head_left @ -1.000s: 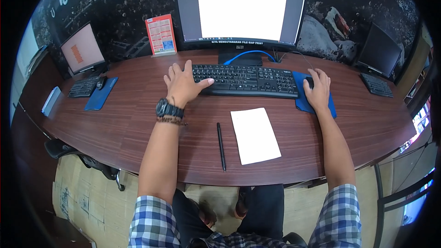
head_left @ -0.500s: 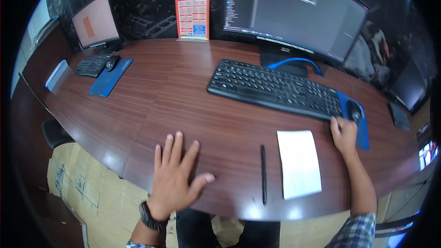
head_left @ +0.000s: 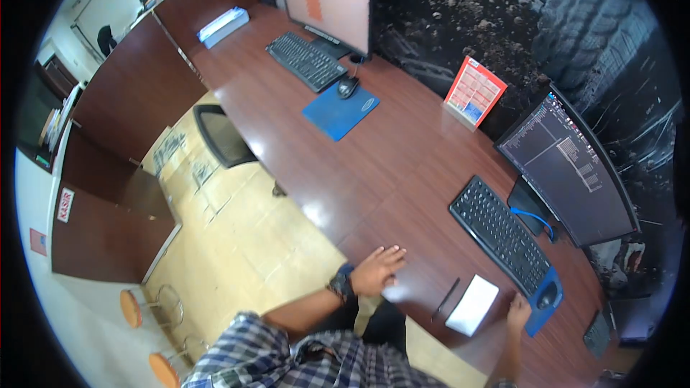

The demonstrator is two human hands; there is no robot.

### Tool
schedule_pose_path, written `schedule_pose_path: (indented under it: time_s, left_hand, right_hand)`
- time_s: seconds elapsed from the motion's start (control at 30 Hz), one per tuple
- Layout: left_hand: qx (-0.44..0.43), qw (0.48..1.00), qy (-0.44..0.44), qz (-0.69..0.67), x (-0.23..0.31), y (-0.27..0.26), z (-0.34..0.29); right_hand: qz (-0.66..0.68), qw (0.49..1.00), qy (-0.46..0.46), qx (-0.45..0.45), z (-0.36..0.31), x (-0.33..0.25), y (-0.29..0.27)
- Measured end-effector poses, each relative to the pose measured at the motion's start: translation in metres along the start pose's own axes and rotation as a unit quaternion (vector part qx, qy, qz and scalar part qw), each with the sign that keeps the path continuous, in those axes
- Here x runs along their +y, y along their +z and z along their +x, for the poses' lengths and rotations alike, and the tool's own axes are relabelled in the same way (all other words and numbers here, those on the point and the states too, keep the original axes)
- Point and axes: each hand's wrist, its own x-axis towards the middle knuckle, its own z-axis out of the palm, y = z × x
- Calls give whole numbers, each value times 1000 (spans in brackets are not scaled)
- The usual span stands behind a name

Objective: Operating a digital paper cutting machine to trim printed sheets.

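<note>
Head view: the left hand [head_left: 377, 271] seems to rest at the counter's [head_left: 345, 172] edge, grip spread apart, perhaps for support. The right hand [head_left: 519, 311] curls beside the mouse pad [head_left: 536, 323]; whether it clasps anything cannot be told. Paper [head_left: 474, 305] and pen [head_left: 446, 298] lie between, apparently for easy reach.

Office: monitors [head_left: 575, 172], kbds [head_left: 501, 233], desk [head_left: 402, 194]

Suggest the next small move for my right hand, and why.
Perhaps slide your right hand a little rightward onto the black mouse: the hand is close by, near the blue mouse pad, but apart from the mouse, while your left hand is farther off.
</note>
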Motion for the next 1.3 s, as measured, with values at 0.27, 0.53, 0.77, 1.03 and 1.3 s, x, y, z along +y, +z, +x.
schedule_pose_path:
  time_s: [0.27, 0.53, 0.77, 1.03, 1.3]
  left_hand:
    - [187, 854, -452, -177, -50, -43, -181]
    - [18, 538, -790, -295, 5, 46, -479]
    - [148, 491, -759, -402, -81, 84, -634]
    - [277, 538, -777, -174, -294, -172, -703]
    - [360, 628, -637, -266, -501, -361, -712]
  right_hand:
    - [158, 944, -211, -197, -93, -296, 78]
    - [9, 635, -493, -595, -172, -424, 265]
    - [-194, 550, -480, -656, -222, -570, 385]
    - [18, 570, -257, -780, -333, -792, 501]
    - [-146, 545, -533, -631, -331, -1017, 635]
